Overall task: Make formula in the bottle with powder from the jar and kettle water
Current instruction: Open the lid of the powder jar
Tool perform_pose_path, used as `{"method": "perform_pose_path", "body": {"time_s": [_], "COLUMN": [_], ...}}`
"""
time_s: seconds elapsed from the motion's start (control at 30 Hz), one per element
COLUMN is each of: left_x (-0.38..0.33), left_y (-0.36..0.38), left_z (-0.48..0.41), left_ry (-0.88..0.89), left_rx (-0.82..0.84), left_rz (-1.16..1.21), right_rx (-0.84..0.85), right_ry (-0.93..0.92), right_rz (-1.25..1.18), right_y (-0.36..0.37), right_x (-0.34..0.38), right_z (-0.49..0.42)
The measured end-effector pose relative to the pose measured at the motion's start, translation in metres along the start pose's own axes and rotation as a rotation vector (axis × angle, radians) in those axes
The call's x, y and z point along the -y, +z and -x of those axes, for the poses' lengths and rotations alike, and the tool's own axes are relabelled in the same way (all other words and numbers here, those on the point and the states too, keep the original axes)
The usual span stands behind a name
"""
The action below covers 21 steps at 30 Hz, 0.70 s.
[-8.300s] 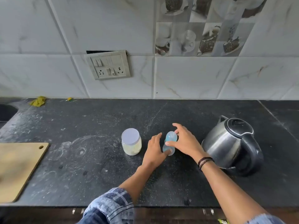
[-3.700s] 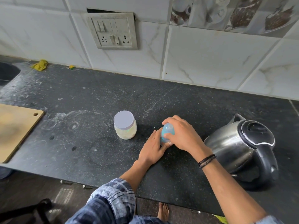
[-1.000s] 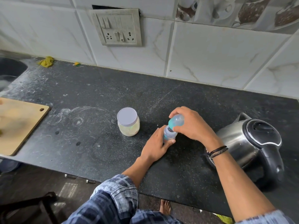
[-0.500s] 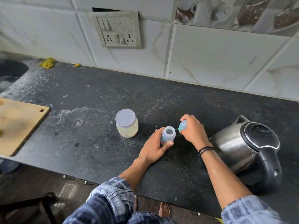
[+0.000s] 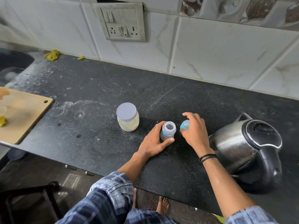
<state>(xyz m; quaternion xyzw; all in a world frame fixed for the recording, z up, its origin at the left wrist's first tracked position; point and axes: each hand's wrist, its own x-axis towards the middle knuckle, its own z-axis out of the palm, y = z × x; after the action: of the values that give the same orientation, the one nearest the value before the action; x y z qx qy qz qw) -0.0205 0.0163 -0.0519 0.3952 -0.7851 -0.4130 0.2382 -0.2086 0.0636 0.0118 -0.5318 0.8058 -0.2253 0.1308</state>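
Left hand [image 5: 153, 143] grips open bottle [image 5: 168, 130]. Right hand [image 5: 195, 131] holds cap [image 5: 184, 125] at bottle's 3 o'clock; loose cap may roll toward kettle [image 5: 246, 149].

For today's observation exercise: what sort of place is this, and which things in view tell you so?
Most likely a home kitchen: a dark stone counter against a tiled wall, with an electric kettle, a wooden chopping board and a sink at its far left.

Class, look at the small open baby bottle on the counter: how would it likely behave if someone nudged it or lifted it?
The bottle looks like thin translucent plastic and seems empty, so probably very light. Small and upright, it may tip or slide if nudged; the left hand steadies it, which fits. Its round body would likely roll if it fell over on the counter.
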Motion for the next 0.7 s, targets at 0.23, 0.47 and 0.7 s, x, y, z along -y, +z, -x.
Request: {"method": "perform_pose_path", "body": {"time_s": [0.23, 0.47, 0.7], "left_x": [-0.002, 0.009, 0.023], "left_y": [-0.008, -0.025, -0.065], "left_z": [0.022, 0.082, 0.067], "left_ry": [-0.019, -0.054, -0.290], "left_rx": [-0.030, -0.369, -0.655], "left_rz": [0.179, 0.054, 0.122], "right_rx": [-0.220, -0.374, 0.061], "right_ry": [-0.144, -0.388, -0.468], "right_rz": [-0.133, -0.265, -0.193], "right_y": [-0.012, -0.020, -0.006], "right_x": [0.013, 0.054, 0.129], "right_z": [0.046, 0.060, 0.030]}}
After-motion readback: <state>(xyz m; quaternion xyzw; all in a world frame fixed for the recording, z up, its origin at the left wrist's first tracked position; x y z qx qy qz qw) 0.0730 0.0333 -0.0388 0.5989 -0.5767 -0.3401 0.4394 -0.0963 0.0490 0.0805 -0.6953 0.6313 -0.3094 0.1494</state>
